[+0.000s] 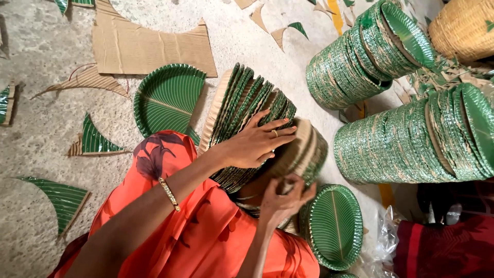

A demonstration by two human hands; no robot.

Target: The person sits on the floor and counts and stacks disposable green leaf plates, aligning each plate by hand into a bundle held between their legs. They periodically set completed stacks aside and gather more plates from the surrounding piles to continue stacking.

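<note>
A pale, gritty concrete floor point(46, 41) fills the view, littered with cardboard offcuts point(149, 46) and green curved scraps point(95, 139). Over an orange-clad lap point(206, 242) sits a fanned bundle of green leaf-pattern paper plates point(247, 100), standing on edge; its long axis runs from left to right across the lap, and the plate rims point up and away from the person. A single plate point(167, 98) lies flat on the floor just to its left, and another flat plate point(334, 224) lies to the lower right. Two long rolled stacks of plates point(355, 56) point(411, 141) lie on their sides to the right, near a woven basket point(463, 28), with crumpled clear plastic point(386, 242) below them. The left hand point(254, 141), with a ring and a bangle at the wrist, lies spread across the bundle's face, fingers apart and pressing on the plates. The right hand point(283, 198) curls from below around the bundle's right end, fingers closed on the plate edges.
</note>
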